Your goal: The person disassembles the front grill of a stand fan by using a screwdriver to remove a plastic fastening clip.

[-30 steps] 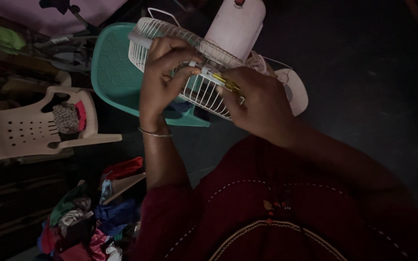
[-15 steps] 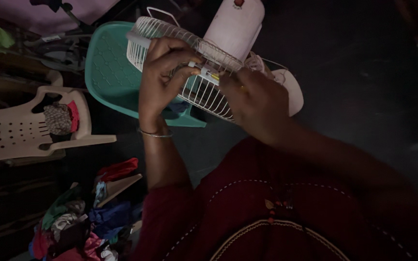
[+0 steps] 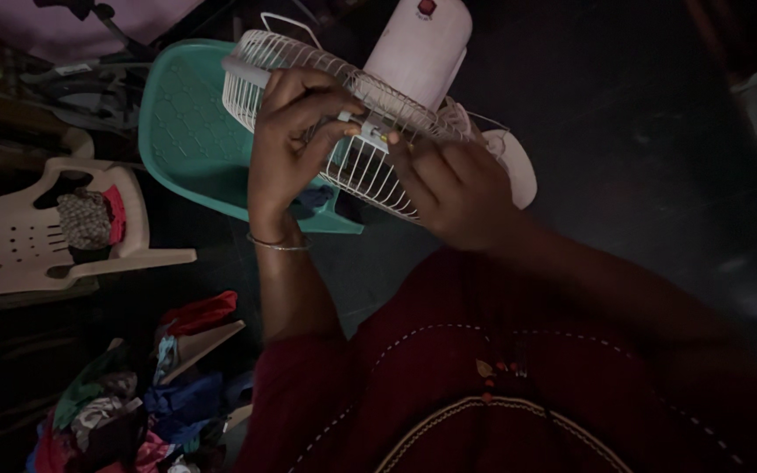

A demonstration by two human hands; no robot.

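Fan grille (image 3: 308,79) | left hand (image 3: 286,149) pinching rim clip (image 3: 365,130) | right hand (image 3: 453,188) at 3 o'clock closed on small tool, mostly hidden | step: working clip; next needs steady tip alignment

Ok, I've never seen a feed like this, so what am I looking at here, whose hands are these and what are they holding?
This is one camera worn on a person's head, looking down past a dark red top at their own two bare hands; there is no machine. The left hand grips the rim of a white wire fan guard, which belongs to a small white fan. The right hand holds a thin tool with a yellow part against a clip on that rim; its kind is too dark to tell. Beneath sit a green plastic chair, a cream chair and a pile of coloured cloth.
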